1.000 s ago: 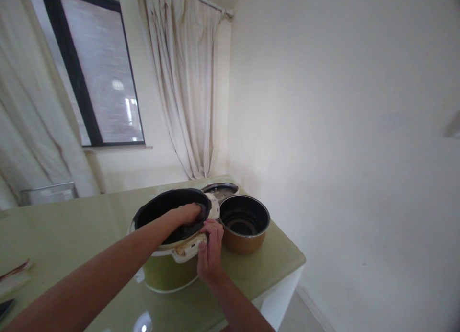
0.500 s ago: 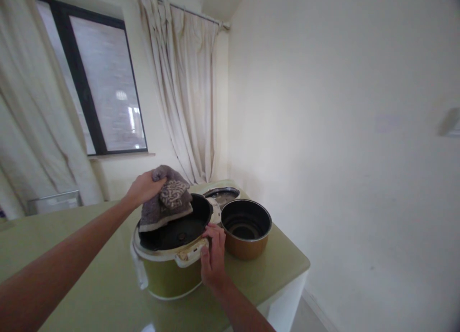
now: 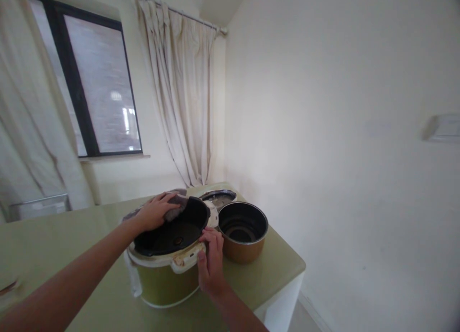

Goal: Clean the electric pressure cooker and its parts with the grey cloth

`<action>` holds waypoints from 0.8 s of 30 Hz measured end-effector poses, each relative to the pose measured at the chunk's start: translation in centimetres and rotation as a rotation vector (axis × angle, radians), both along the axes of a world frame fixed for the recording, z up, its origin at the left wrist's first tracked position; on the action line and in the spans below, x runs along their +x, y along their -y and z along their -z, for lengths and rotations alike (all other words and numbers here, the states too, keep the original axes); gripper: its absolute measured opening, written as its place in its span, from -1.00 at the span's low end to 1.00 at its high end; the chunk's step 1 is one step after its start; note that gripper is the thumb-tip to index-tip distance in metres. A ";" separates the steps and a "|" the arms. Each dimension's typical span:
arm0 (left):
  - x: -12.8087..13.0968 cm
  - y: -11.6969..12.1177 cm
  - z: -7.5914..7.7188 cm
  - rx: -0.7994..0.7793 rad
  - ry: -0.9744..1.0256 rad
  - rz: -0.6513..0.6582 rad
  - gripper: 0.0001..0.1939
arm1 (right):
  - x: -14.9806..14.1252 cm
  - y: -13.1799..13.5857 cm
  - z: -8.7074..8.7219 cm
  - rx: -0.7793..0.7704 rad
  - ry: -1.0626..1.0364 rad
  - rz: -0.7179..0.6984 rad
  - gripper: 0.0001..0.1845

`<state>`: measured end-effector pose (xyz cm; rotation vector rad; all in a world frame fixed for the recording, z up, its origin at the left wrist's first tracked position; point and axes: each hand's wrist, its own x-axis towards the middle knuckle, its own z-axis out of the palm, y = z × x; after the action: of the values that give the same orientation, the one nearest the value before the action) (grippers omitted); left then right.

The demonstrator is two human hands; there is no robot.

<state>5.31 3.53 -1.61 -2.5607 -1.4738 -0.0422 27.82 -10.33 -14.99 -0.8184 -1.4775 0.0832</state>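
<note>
A green rice cooker body (image 3: 167, 281) with a white rim stands tilted on the table, its dark inside showing. My left hand (image 3: 158, 212) presses a grey patterned towel (image 3: 178, 208) against the back left of the cooker's inner wall and rim. Part of the towel drapes over the rim behind my fingers. At the cooker's front right, my right hand (image 3: 212, 260) grips the white rim beside its stained latch part (image 3: 187, 259). To the right of it sits a brown inner pot (image 3: 244, 250) with a black inside.
Behind the pot lies a round lid (image 3: 220, 198) with a metallic inside. The pale green table (image 3: 280, 262) ends at a rounded corner near the white wall (image 3: 341, 178). Curtains (image 3: 187, 92) and a window (image 3: 100, 83) are beyond the table.
My left hand has lowered the towel from above the cooker onto its back inner wall and rim. My right hand keeps its hold. The view has shifted slightly.
</note>
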 end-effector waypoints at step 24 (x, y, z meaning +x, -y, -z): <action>0.8 3.5 -1.1 -0.138 -0.416 0.009 -0.73 | 1.2 0.8 -1.4 -0.060 0.125 -0.002 -0.72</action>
<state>6.14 0.01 -0.48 -2.4749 -1.3407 0.5731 29.04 -11.09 -13.61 -0.8838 -1.5998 0.0785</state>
